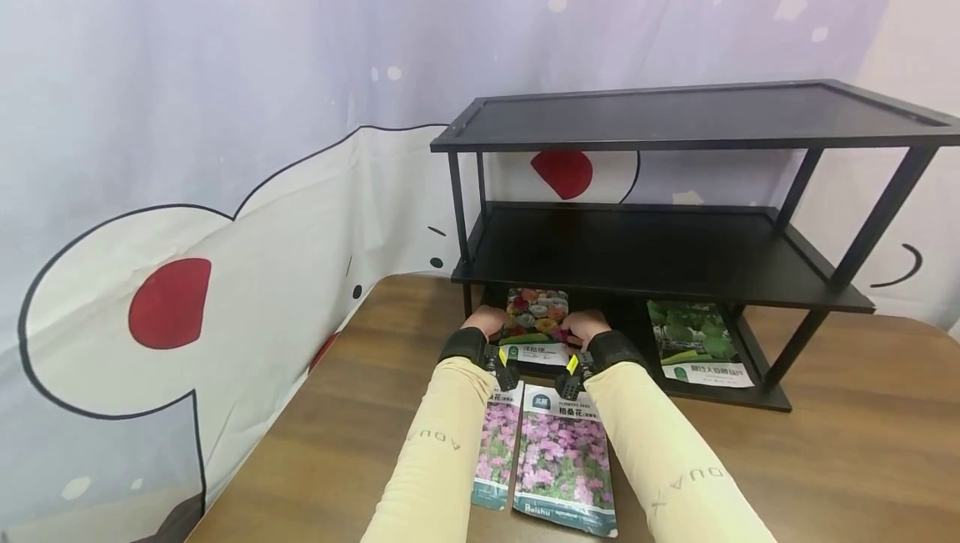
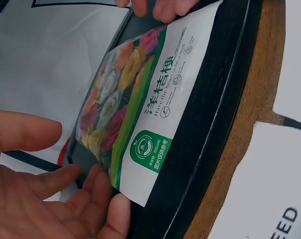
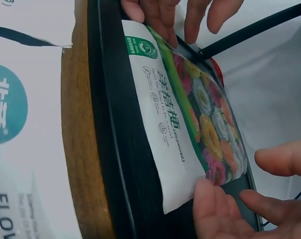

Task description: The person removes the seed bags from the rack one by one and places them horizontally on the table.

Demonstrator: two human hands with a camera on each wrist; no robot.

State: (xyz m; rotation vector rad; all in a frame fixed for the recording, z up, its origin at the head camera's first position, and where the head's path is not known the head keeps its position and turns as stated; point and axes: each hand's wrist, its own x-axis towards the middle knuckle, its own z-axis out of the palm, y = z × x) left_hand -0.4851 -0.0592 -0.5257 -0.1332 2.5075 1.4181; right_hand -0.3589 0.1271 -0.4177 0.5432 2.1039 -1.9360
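Observation:
A seed packet [image 1: 536, 319] with colourful flowers and a white and green label end lies flat on the black bottom shelf, its label end towards the front edge. My left hand [image 1: 486, 321] is at its left side; in the left wrist view the fingertips of this hand [image 2: 65, 194] touch the packet's edge, thumb raised. On the opposite side is my right hand [image 1: 587, 325]. In the right wrist view its fingers [image 3: 210, 204] touch the packet's corner, and the thumb stands apart. Neither hand grips the packet.
Two pink-flower seed packets [image 1: 564, 464] lie side by side on the wooden table [image 1: 337, 409] in front of the rack. A green-leaf packet [image 1: 697, 343] lies farther right on the bottom shelf. The middle shelf [image 1: 645, 251] overhangs both hands; black posts [image 1: 810, 343] stand at the rack's corners.

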